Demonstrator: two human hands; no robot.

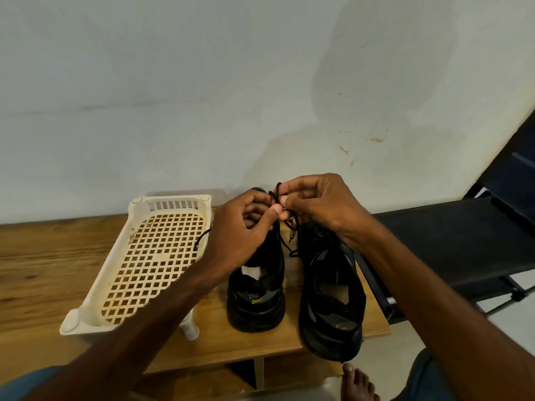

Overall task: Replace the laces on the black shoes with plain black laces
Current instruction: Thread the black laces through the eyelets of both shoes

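L hand & R hand both pinch a black lace loop above 2 black shoes at tabletop rt end, near back edge. Hands hide shoe fronts; eyelets can't be made out. White basket just left of shoes.

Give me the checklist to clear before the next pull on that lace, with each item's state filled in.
1. Grip: left hand and right hand both pinch the black lace: ok.
2. Left shoe stands upright on the table: ok.
3. Right shoe fully supported: its heel is at the table's front edge, overhang cannot tell.
4. Eyelet the lace runs through: hidden behind the hands, cannot tell.
5. Loose lace end free to follow: it lies on the grid of the white tray and may snag, not ok.
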